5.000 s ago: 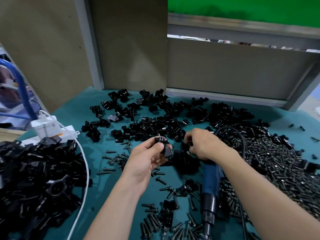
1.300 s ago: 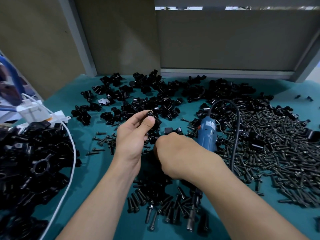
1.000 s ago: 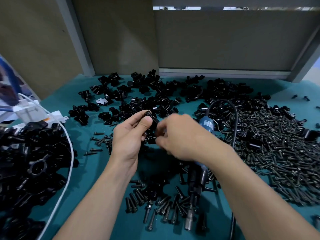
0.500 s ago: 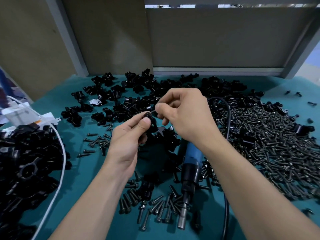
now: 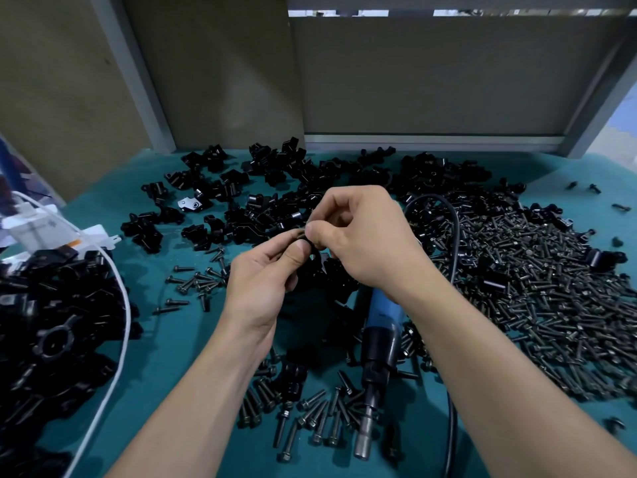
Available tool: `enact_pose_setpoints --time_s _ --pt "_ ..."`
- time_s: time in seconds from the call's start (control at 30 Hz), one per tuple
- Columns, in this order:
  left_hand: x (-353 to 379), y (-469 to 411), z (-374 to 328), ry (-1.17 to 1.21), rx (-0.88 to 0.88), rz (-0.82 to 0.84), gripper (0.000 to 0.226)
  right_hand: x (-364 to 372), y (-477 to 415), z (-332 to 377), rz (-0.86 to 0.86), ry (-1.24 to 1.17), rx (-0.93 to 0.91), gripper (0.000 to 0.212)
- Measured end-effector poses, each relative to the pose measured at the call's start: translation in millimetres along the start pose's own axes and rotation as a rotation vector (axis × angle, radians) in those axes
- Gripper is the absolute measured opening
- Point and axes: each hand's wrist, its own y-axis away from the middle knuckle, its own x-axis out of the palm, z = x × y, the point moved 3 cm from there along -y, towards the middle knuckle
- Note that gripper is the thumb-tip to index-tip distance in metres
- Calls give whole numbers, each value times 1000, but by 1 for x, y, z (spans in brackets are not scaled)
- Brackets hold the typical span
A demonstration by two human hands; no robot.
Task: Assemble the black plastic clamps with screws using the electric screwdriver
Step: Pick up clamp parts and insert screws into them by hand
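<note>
My left hand (image 5: 262, 281) pinches a small black plastic clamp (image 5: 312, 248) between thumb and fingers above the table's middle. Touching it from the right, my right hand (image 5: 365, 236) pinches a screw (image 5: 300, 232) at the clamp's top; most of the screw is hidden by my fingers. The blue electric screwdriver (image 5: 379, 343) lies on the green mat under my right wrist, bit pointing toward me, with nobody holding it. Loose black clamps (image 5: 275, 188) are strewn across the far side of the mat.
A large heap of dark screws (image 5: 551, 298) covers the right side. More screws (image 5: 303, 415) lie near the front centre. A pile of black parts (image 5: 51, 326) sits at left, crossed by a white cable (image 5: 120, 305) from a white power strip (image 5: 44, 229). Grey panels wall the back.
My right hand rose from the mat and came to the clamp held in my left hand, now meeting it with a screw. The screwdriver stays on the mat.
</note>
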Motion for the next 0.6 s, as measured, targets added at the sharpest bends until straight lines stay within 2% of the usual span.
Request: enact_pose_setpoints --time_s 0.13,0.23,0.33,0.4,0.6 --pt "-1 1 -1 1 2 -15 25 -2 0 1 -10 -13 -12 18" --pt "-1 1 -1 3 3 -12 37 -4 -1 1 -16 8 -5 17" --pt "-2 0 1 -25 21 -18 21 -3 -1 0 -23 5 -9 17" --pt "-1 0 0 -20 40 0 19 -2 0 -1 -31 -5 -7 18" --pt "4 4 -4 3 119 104 32 8 0 -8 -2 -91 45 19"
